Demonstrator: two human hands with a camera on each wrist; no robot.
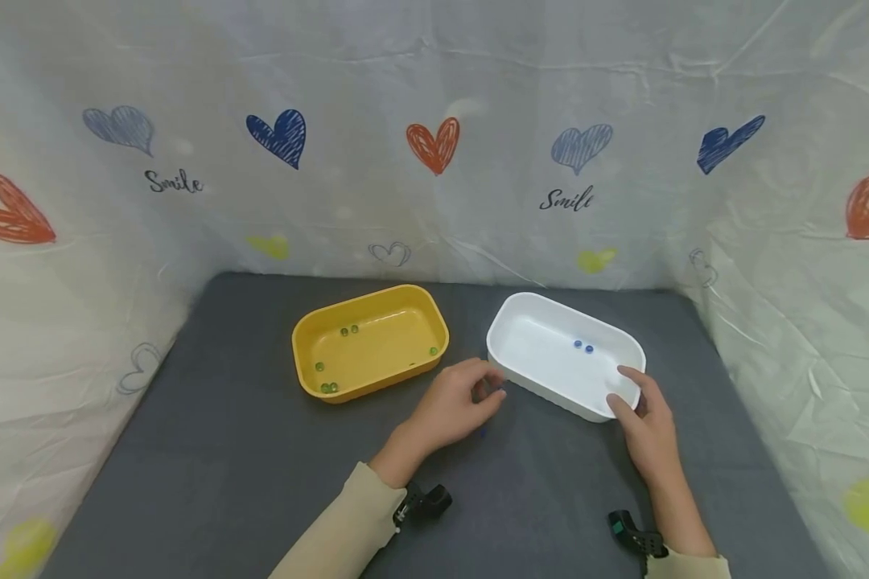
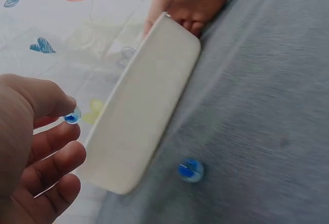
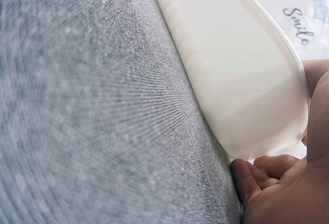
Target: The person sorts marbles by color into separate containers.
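Between thumb and index finger, my left hand (image 1: 449,406) pinches a clear blue glass marble (image 2: 72,115), just off the near left corner of the white tray (image 1: 536,346). The other fingers of that hand are loosely bent. A second blue marble (image 2: 191,170) lies on the grey cloth below it, in front of the tray. At the tray's right end, my right hand (image 1: 650,426) grips the rim, thumb over the near side and fingers around the corner. Two blue marbles (image 1: 583,346) sit inside the white tray, side by side.
Left of the white tray stands a yellow tray (image 1: 384,346), angled, with several green marbles (image 1: 329,388) scattered in it. Grey cloth (image 1: 261,482) covers the table. A pale curtain (image 1: 434,64) printed with hearts closes off the back and both sides.
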